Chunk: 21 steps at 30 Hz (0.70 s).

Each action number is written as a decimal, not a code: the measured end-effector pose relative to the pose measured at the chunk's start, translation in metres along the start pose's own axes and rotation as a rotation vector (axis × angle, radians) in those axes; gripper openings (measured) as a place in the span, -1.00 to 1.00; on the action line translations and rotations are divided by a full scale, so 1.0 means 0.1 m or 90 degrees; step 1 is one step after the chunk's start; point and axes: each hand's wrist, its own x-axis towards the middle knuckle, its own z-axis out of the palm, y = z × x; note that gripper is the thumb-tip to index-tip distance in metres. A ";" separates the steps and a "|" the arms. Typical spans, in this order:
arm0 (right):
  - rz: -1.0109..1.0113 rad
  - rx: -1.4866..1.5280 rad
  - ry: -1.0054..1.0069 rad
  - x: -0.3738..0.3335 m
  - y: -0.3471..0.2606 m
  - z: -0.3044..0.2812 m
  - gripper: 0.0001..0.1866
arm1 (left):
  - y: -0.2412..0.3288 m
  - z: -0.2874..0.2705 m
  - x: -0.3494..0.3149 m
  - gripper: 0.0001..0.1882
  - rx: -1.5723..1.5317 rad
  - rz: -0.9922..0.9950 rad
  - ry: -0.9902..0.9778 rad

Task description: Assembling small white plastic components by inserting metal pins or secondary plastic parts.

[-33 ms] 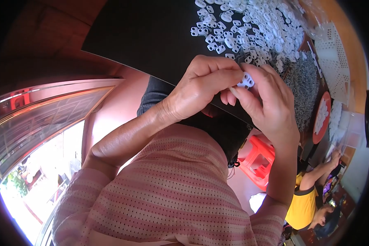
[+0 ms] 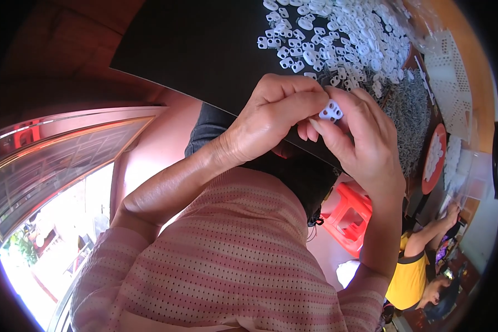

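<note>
Over the near edge of the black tabletop (image 2: 205,50), both hands meet around one small white plastic cord lock (image 2: 331,111) with round holes in its face. My left hand (image 2: 271,113) pinches its left side between thumb and fingers. My right hand (image 2: 368,130) grips it from the right, with the thumb below and the index finger above. Fingertips cover its edges. Just beyond the hands spreads a large heap of similar white plastic pieces (image 2: 365,33). Beside the heap, to the right, lies a pile of small grey metal springs (image 2: 409,110).
A red dish (image 2: 440,133) of white pieces sits at the right, near a white perforated sheet (image 2: 448,72) and clear plastic bags. Below the table edge stands a red plastic stool (image 2: 346,216). Another person in a yellow shirt (image 2: 406,285) is at the lower right.
The cord lock has turned slightly between my fingers, so more of its holed face shows. My hands have hardly moved.
</note>
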 end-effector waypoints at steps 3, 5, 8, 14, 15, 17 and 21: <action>0.002 -0.012 -0.032 -0.01 -0.02 -0.03 -0.52 | 0.02 0.01 0.02 -0.75 0.039 0.008 0.002; 0.003 -0.028 -0.026 -0.03 -0.01 -0.04 -0.53 | 0.03 0.03 0.02 -0.78 0.078 0.008 0.005; 0.029 -0.022 -0.018 -0.01 -0.02 -0.07 -0.57 | 0.03 0.03 0.02 -0.81 0.084 0.013 -0.001; 0.027 0.001 0.004 -0.04 0.00 -0.05 -0.67 | 0.04 0.03 0.03 -0.83 0.088 -0.005 -0.004; 0.028 0.001 0.004 -0.04 0.00 -0.05 -0.67 | 0.04 0.03 0.03 -0.83 0.087 -0.006 -0.004; 0.024 -0.002 0.000 -0.02 -0.01 -0.06 -0.70 | 0.04 0.03 0.04 -0.82 0.084 -0.002 -0.006; 0.008 -0.005 0.003 -0.03 0.00 -0.07 -0.71 | 0.04 0.03 0.04 -0.82 0.080 -0.009 -0.010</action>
